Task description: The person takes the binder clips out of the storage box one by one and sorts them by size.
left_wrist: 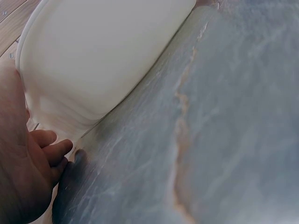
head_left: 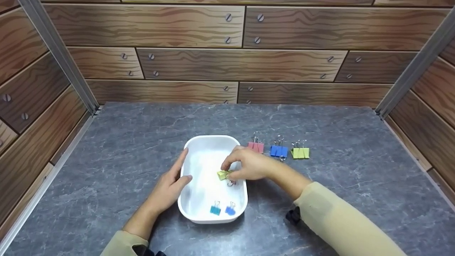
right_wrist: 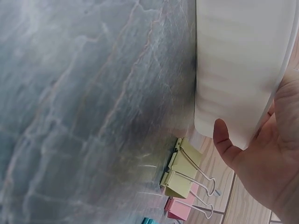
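Note:
A white tray (head_left: 212,140) stands on the table. My left hand (head_left: 169,186) holds its left wall, thumb over the rim and fingers along the outside; in the left wrist view some fingers curl beside the wall. My right hand (head_left: 250,163) reaches over the right rim and pinches a small yellow-green binder clip (head_left: 222,175) inside the tray. Wire handles (head_left: 231,183) show just below the fingertips, partly hidden by the thumb. A small teal binder clip (head_left: 215,209) and a small blue binder clip (head_left: 230,210) lie at the tray's near end.
Right of the tray's far end, larger binder clips stand in a row: pink (head_left: 256,147), blue (head_left: 279,151) and yellow-green (head_left: 300,153). The right forearm passes close in front of them. Wood-patterned walls (head_left: 199,64) enclose the grey marbled table (head_left: 106,170) at back and sides.

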{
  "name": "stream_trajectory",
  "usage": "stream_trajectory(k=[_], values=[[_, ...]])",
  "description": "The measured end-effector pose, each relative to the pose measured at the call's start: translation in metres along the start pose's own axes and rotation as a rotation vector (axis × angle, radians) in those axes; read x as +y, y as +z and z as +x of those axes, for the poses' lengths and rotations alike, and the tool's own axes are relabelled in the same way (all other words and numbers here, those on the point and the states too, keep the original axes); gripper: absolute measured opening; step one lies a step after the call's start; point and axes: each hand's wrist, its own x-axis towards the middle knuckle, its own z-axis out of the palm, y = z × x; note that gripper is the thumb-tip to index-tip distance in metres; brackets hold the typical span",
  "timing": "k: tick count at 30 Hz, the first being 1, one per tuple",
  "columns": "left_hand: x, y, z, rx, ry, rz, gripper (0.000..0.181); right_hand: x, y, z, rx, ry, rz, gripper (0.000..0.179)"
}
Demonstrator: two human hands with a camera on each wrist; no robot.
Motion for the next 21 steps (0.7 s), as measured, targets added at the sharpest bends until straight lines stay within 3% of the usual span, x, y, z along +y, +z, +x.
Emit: stream_trajectory(k=[3,21], values=[[-0.0054,-0.0002,0.0019,-0.008,-0.001,0.012,0.071,0.0005,0.0003,0.0005,0.003,-0.009,-0.009,0.028],[-0.0046,0.0001,0.0023,-0.002,-0.01,0.02,0.071,0.0011,0.0039,-0.0003,0.04,-0.009,0.013,0.018]])
